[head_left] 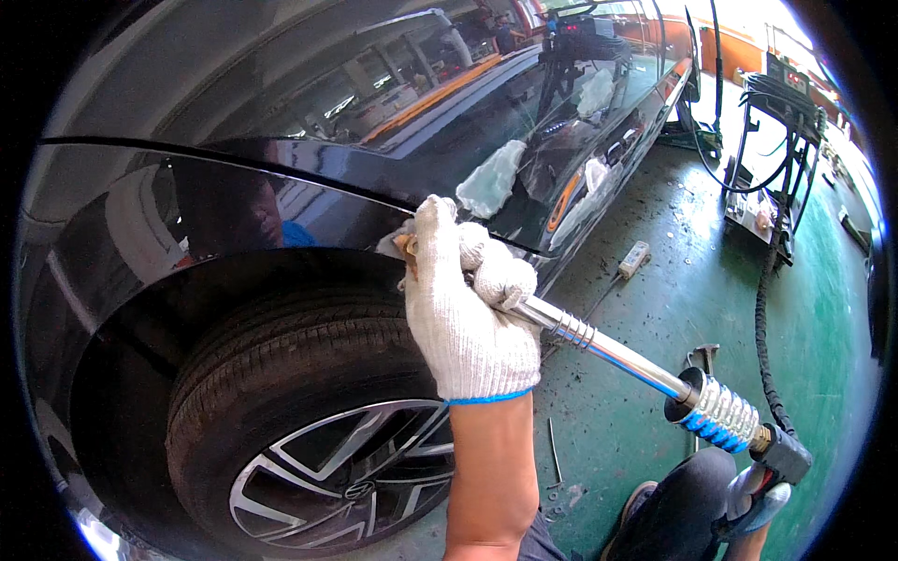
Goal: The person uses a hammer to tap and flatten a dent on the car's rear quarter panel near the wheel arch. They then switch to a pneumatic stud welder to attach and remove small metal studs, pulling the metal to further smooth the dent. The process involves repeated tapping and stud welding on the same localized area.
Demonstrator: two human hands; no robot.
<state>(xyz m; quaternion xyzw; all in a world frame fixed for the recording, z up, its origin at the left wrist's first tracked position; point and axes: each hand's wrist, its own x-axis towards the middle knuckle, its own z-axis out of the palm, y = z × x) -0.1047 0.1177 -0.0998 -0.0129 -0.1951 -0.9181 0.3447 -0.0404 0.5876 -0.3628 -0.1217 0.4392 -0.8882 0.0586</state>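
My left hand (468, 327), in a white knit glove with blue cuff, is closed round the front end of a chrome slide-hammer puller (617, 351), against the dark car's fender (309, 210) above the wheel arch. The tool slants down right to its ribbed sliding weight (711, 407) and dark rear handle (781, 458), where my gloved right hand (753, 500) is closed on the grip. A cable leaves the handle. Pale repaired patches (491, 178) mark the panel beside my left hand; the tool's tip is mostly hidden by that hand.
The tyre and alloy wheel (271, 393) fill the lower left. A wheeled machine stand (776, 112) with hoses is at right rear. On the green floor (823, 327) lie a white power strip (634, 259), a hammer (706, 355) and a thin rod (554, 449). My bent leg is below.
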